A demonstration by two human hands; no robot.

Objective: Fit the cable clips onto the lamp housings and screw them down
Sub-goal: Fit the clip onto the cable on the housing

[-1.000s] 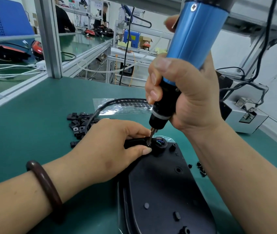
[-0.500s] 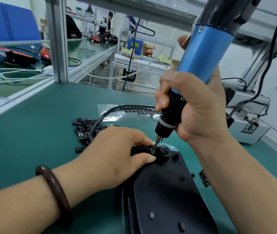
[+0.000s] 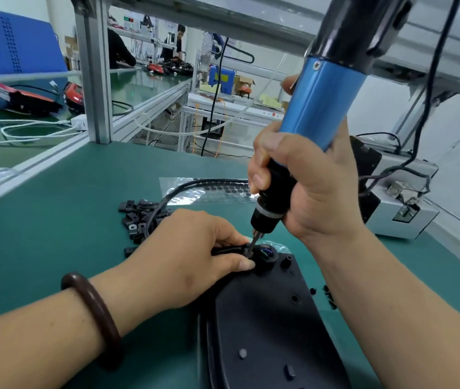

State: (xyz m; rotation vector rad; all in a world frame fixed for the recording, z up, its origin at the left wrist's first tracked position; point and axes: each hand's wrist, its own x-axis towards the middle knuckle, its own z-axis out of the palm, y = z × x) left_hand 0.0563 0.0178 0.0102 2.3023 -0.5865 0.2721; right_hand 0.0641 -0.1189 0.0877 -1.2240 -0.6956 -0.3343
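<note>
A black lamp housing (image 3: 265,327) lies on the green bench in front of me. My left hand (image 3: 184,256) pinches the black cable clip (image 3: 231,249) and cable at the housing's far end, thumb and forefinger either side of it. My right hand (image 3: 316,189) grips a blue and black electric screwdriver (image 3: 316,113), tilted, with its bit tip down on the clip beside my left fingertips. The black cable (image 3: 172,192) loops away behind my left hand. A pile of loose black cable clips (image 3: 139,217) lies on the bench behind my left hand.
A clear bag of small black dots (image 3: 209,189) lies behind the hands. A few loose screws (image 3: 327,296) lie to the right of the housing. A grey box (image 3: 403,209) stands at the right edge. An aluminium post (image 3: 94,74) rises at back left.
The view has shifted slightly, so hands and housing sit lower in frame. The screwdriver bit stays on the clip and both hands keep their holds.
</note>
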